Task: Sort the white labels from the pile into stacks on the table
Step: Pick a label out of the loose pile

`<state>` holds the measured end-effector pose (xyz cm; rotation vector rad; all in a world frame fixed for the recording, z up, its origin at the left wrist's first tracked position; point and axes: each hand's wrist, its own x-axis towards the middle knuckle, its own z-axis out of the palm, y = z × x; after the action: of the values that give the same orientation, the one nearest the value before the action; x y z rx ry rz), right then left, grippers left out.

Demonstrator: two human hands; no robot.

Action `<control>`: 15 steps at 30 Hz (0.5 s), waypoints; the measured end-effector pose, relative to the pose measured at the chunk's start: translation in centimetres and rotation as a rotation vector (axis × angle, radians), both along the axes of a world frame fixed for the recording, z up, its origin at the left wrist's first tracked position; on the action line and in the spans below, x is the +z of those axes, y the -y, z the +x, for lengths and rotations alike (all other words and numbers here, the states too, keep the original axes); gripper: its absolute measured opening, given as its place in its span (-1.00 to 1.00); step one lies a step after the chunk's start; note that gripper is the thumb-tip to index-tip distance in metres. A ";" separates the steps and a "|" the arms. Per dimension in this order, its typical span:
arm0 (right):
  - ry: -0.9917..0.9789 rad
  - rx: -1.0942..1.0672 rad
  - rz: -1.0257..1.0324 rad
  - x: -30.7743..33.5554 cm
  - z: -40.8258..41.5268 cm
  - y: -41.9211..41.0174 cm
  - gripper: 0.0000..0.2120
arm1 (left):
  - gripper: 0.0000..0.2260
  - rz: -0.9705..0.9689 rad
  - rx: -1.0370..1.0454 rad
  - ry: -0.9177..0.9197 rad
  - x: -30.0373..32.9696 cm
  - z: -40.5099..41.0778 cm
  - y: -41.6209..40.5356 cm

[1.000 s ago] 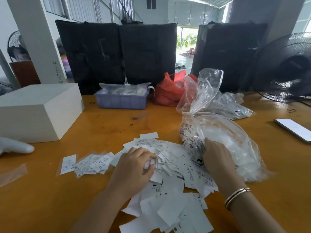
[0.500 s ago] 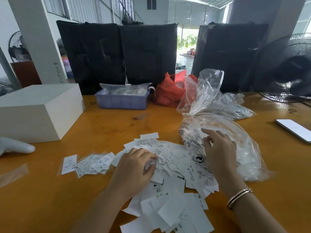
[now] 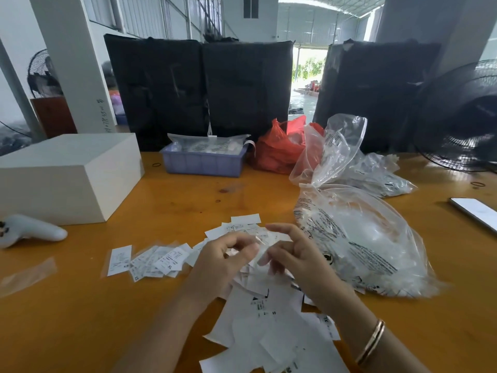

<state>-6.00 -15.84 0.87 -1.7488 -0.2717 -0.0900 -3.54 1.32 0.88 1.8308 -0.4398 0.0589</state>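
A loose pile of white labels (image 3: 269, 327) lies on the orange table (image 3: 80, 319) in front of me. Both hands are raised just above the pile's far part. My left hand (image 3: 223, 262) and my right hand (image 3: 293, 257) meet over it, and their fingertips pinch one small label (image 3: 262, 242) between them. The label is blurred. Left of the pile lies a small spread of labels in clear sleeves (image 3: 158, 258), with a single label marked XS (image 3: 119, 259) at its left end.
A large clear plastic bag (image 3: 376, 246) lies right of my hands, more clear bags behind it. A white box (image 3: 67, 173) and a white controller (image 3: 29, 230) are at left. A blue bin (image 3: 204, 161), a red bag (image 3: 279, 149), a phone (image 3: 476, 211) and a fan (image 3: 462, 117) stand further off.
My right hand left the clear plastic bag and came left to meet my left hand. My left hand lifted off the pile, and both now pinch one label.
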 end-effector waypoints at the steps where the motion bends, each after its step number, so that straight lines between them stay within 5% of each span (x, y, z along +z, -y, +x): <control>1: -0.011 0.013 0.003 -0.2 0.0 -0.1 -0.74 | -0.91 0.005 0.032 0.017 -0.1 0.1 0.1; 4: -0.025 0.021 0.069 -0.3 -0.1 -0.2 -0.76 | -0.85 -0.004 0.097 0.012 -0.2 0.3 0.1; 8: 0.012 -0.036 -0.037 -0.5 -0.2 -0.4 -0.51 | -0.82 0.023 0.068 0.030 -0.2 0.2 0.1; 12: 0.062 -0.115 -0.170 -1.0 0.2 -0.8 -0.90 | -0.69 0.026 0.113 0.066 -0.3 0.3 0.3; 15: 0.061 -0.154 -0.135 -1.0 0.3 -0.7 -0.86 | -0.62 -0.029 0.093 0.051 -0.3 0.3 0.3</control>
<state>-5.71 -15.15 -0.12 -1.9024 -0.1902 -0.2416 -3.29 0.99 0.61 1.8234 -0.3875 0.1750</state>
